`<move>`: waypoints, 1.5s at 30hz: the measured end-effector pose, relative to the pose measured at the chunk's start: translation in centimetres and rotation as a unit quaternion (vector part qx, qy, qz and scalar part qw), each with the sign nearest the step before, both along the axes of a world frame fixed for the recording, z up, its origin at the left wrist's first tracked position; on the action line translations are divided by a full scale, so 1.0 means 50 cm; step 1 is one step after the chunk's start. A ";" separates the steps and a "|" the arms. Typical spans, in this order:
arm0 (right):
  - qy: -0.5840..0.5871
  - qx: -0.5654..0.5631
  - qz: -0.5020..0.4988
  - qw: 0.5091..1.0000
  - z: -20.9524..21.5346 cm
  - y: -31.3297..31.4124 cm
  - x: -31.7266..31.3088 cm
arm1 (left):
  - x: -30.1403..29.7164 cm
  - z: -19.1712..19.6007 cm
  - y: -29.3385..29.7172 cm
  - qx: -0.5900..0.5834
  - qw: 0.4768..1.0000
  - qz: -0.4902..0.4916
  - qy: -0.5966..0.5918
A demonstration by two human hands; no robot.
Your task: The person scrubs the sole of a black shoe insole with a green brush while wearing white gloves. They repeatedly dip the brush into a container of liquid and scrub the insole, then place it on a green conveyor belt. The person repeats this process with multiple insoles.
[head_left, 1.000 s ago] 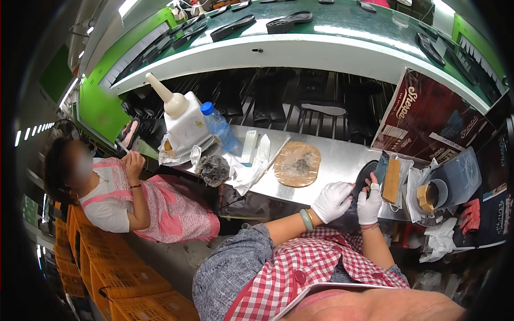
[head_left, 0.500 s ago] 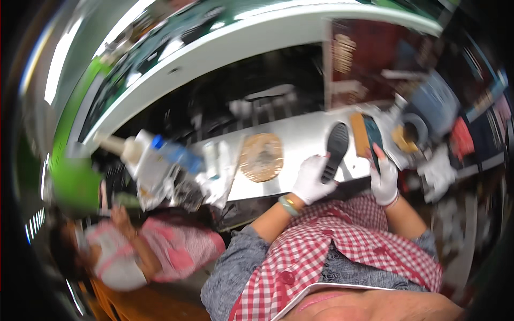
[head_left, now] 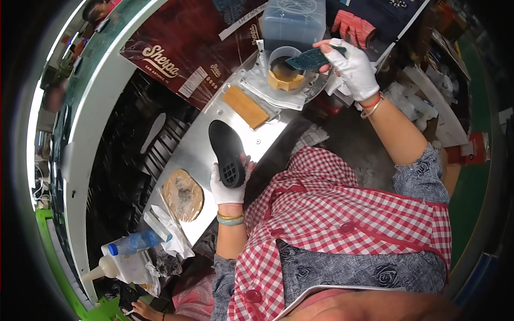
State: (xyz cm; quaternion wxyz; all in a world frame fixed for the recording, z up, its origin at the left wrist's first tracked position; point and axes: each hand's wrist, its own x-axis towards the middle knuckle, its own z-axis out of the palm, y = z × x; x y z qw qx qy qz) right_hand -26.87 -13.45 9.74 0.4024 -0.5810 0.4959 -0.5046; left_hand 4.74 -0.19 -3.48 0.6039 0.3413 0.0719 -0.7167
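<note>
We hold a black rubber shoe sole (head_left: 227, 152) in our white-gloved left hand (head_left: 229, 184), fingers curled around its heel end, tread side up, so that its toe points away over the shiny metal worktop (head_left: 193, 155); our white-gloved right hand (head_left: 350, 64) is raised at the far right, pinching a dark teal ridged brush-like tool (head_left: 310, 59) just above a round clear plastic pot (head_left: 284, 67) that holds something tan; beside that pot on the worktop lies a tan rectangular block (head_left: 245, 106), and behind it stands a translucent plastic container (head_left: 292, 21); to the left of the sole a round brownish stained pad (head_left: 183, 195) lies flat on the metal; further left, near the edge, we see a clear bottle with a blue cap (head_left: 133, 243) and a white squeeze bottle with a pointed nozzle (head_left: 110, 266) among crumpled white cloths (head_left: 172, 235); a dark red printed cardboard box (head_left: 187, 48) lies at the far side of the worktop; another person's hand (head_left: 142, 309) shows at the lower left.
</note>
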 end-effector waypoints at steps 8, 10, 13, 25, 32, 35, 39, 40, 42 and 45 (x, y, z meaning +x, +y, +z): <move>-0.017 0.032 0.046 0.998 -0.057 -0.053 0.005 | -0.023 -0.005 0.011 -0.103 0.993 -0.056 -0.022; 0.017 0.042 0.045 0.998 -0.062 -0.060 0.010 | -0.034 0.008 0.009 -0.100 0.990 -0.035 -0.090; 0.004 0.026 0.043 0.999 -0.071 -0.069 0.001 | -0.044 0.039 0.002 -0.105 0.991 -0.041 -0.077; 0.028 0.024 0.063 0.997 -0.077 -0.084 -0.008 | -0.063 0.062 -0.011 -0.169 0.979 -0.058 -0.102; -0.169 0.079 0.059 0.981 -0.096 -0.060 0.000 | -0.051 0.048 -0.009 -0.194 0.977 -0.028 -0.084; -0.147 0.108 0.084 0.980 -0.046 0.032 0.094 | -0.056 0.056 -0.006 -0.172 0.981 -0.007 -0.089; -0.137 0.071 0.160 0.975 -0.031 0.106 0.205 | -0.048 0.058 0.003 -0.172 0.979 0.001 -0.111; -0.153 0.057 0.169 0.972 -0.040 0.111 0.224 | -0.045 0.058 0.006 -0.177 0.978 0.000 -0.107; -0.150 0.078 0.183 0.969 -0.036 0.117 0.250 | -0.045 0.072 0.012 -0.185 0.977 0.002 -0.107; -0.163 0.072 0.189 0.966 -0.042 0.119 0.274 | -0.048 0.090 0.017 -0.188 0.974 -0.008 -0.125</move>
